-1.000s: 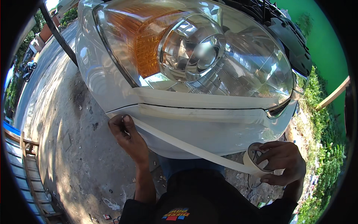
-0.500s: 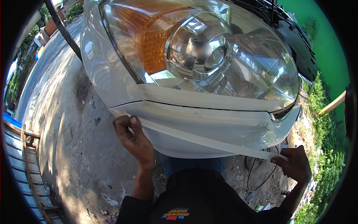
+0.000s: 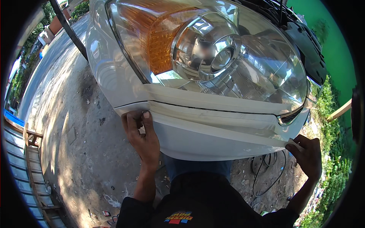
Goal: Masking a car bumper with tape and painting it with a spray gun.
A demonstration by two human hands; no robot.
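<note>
- The tape strip (image 3: 228,134) is long and pale. It runs from 8 o'clock to between 3 and 4 o'clock, across the front of the white bumper (image 3: 197,146).
- The left hand (image 3: 142,138), at 8 o'clock, has its thumb and finger pinched narrow on one end.
- The right hand (image 3: 307,155), between 3 and 4 o'clock, pinches the other end, with its thumb and finger close together.
- The big clear headlight (image 3: 262,72) is near 12 o'clock. A pale band (image 3: 213,100) sits along its bottom edge.
- A black cable (image 3: 254,182) curls on the ground at 4 o'clock.
</note>
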